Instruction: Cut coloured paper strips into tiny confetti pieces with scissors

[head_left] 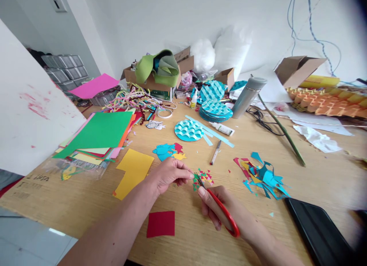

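My left hand (173, 174) is closed in a pinch, with a bit of green paper (195, 180) at its fingertips. Red-handled scissors (225, 212) are gripped in my right hand (215, 206), their blades pointing at that green paper. Just beyond the blades lies a scatter of small red, yellow and green paper bits (207, 175). Behind my left hand rest a blue paper fish (164, 151) and smaller red and yellow cut-outs. A yellow paper sheet (136, 168) lies left of my left hand, and a red paper rectangle (161, 224) sits nearer to me.
Blue paper scraps (266, 176) and a black phone (315, 224) lie at the right. A pen (215, 153), a glue tube (222, 128), a wavy blue disc (188, 130) and a grey flask (249, 96) stand farther back. Coloured sheets (100, 130) are stacked left.
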Tool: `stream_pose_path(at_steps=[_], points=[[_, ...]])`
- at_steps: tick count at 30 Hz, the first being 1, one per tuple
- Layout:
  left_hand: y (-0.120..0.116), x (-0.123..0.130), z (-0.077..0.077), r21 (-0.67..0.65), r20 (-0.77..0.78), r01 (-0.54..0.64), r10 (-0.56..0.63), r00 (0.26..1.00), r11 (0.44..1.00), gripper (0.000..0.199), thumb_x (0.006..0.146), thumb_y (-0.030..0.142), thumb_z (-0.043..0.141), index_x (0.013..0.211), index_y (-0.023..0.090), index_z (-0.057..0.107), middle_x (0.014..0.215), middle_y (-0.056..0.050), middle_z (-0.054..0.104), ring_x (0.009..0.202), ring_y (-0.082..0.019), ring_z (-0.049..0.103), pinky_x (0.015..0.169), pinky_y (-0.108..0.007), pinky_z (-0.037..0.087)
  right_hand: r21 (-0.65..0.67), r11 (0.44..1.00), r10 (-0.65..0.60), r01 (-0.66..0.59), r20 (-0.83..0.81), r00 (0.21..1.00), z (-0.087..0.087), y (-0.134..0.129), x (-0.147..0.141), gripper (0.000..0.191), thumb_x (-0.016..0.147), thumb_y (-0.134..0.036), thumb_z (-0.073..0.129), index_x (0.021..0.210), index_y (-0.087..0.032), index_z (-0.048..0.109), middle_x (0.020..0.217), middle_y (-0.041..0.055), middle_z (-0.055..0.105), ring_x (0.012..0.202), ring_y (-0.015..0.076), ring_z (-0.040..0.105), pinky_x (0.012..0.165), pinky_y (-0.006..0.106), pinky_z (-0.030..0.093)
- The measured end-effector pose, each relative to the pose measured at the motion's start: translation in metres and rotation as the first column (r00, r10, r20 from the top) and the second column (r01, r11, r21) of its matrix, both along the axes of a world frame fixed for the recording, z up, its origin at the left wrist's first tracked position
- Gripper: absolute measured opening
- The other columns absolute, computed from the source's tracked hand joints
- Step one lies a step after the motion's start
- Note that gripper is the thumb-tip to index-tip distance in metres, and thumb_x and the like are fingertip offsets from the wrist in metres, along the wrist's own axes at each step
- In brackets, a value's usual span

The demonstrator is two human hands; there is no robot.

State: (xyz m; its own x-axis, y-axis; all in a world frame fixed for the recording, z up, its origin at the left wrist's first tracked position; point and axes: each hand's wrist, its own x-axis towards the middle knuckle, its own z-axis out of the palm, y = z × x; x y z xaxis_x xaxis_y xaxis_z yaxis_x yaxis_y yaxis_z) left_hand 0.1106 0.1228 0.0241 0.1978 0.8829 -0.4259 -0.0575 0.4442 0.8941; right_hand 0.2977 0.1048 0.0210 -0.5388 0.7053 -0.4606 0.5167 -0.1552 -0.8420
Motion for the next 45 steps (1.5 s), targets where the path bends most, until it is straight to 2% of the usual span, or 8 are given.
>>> stream_pose_path(at_steps=[17, 31, 45], points=[[0.0009, -0.0005, -0.0044, 0.013, -0.007, 0.001, -0.001, 1.000, 1.000, 0.016, 0.054, 0.025, 0.072, 0.062, 0.012, 0.066, 0.047, 0.002, 0.054, 0.045, -0.007, 0.045, 0.046, -0.022, 0.031, 0.033, 0.999, -0.005, 0.004, 0.018, 1.000, 0.0031, 0.0006, -0.0028, 0.061, 0.083, -0.070, 0.040, 0.051, -0.018, 0.045, 0.038, -0.0024, 0.044, 0.033, 0.0059, 0.036, 0.037, 0.018, 0.027], [0.0018, -0.0005, -0.0050, 0.004, -0.002, 0.004, -0.004, 1.000, 1.000, 0.017, 0.054, 0.026, 0.072, 0.062, 0.012, 0.066, 0.047, 0.002, 0.054, 0.045, -0.007, 0.045, 0.046, -0.022, 0.030, -0.015, 0.996, -0.088, 0.089, 0.062, 0.994, 0.0053, -0.0011, -0.0047, 0.051, 0.084, -0.058, 0.051, 0.051, -0.018, 0.046, 0.034, -0.0049, 0.043, 0.026, 0.0052, 0.037, 0.031, 0.015, 0.027], [0.0024, -0.0018, -0.0075, 0.017, 0.031, -0.007, 0.006, 1.000, 1.000, 0.018, 0.057, 0.027, 0.073, 0.066, 0.014, 0.068, 0.054, 0.001, 0.057, 0.049, -0.008, 0.047, 0.051, -0.023, 0.033, -0.058, 0.989, -0.135, 0.139, 0.071, 0.988, 0.0066, 0.0000, -0.0036, 0.054, 0.079, -0.061, 0.056, 0.047, -0.020, 0.045, 0.029, -0.0035, 0.042, 0.024, 0.0079, 0.040, 0.029, 0.018, 0.027]])
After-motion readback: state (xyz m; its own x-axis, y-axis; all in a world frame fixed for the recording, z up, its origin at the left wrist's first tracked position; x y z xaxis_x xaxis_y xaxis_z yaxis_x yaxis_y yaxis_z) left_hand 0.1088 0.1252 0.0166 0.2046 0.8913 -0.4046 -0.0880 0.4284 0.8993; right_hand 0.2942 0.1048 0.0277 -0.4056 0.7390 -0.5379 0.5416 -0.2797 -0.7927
